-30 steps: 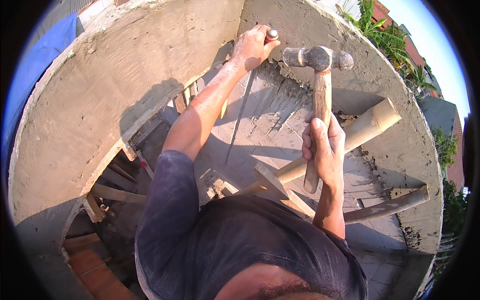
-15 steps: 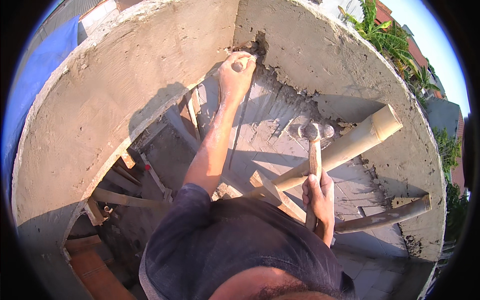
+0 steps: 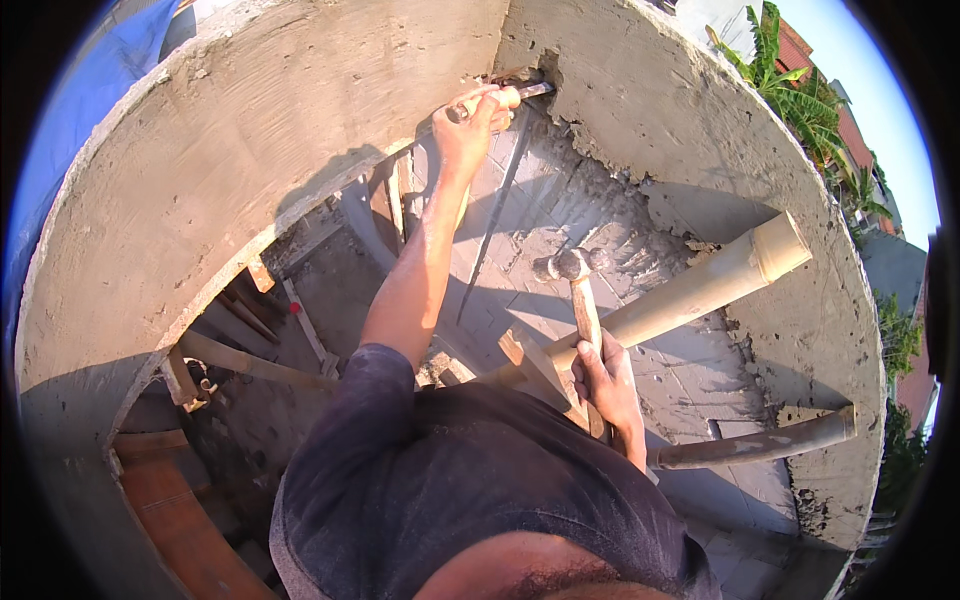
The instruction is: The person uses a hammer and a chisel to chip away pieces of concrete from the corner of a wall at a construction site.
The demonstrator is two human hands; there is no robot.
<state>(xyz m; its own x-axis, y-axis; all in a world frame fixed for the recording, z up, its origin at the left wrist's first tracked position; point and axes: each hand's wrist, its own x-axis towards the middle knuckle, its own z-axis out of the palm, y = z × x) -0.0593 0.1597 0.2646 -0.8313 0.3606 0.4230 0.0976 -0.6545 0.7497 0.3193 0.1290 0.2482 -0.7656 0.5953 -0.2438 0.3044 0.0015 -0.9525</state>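
Observation:
My left hand [image 3: 468, 134] reaches far forward to the corner of the concrete wall [image 3: 330, 110], its fingers wrapped round a chisel [image 3: 510, 98] with a pale handle. The blade points right, its tip at a broken hole [image 3: 548, 72] in the wall's base. Nearer my body on the right, my right hand [image 3: 608, 385] grips the wooden handle of a ball-peen hammer [image 3: 574, 265]. The hammer is held upright, its head well apart from the chisel.
A thick bamboo pole [image 3: 720, 280] juts out through the right wall, with a thinner, darker pole [image 3: 760, 443] below it. Beside my right hand stands a wooden block [image 3: 535, 365]. Under the left wall an opening shows timber and an orange-brown board [image 3: 190, 515] lower down.
The chisel has swung from pointing mostly away to lying sideways, showing its handle and blade. The hammer and my right hand have shifted left, the hammer leaning slightly left.

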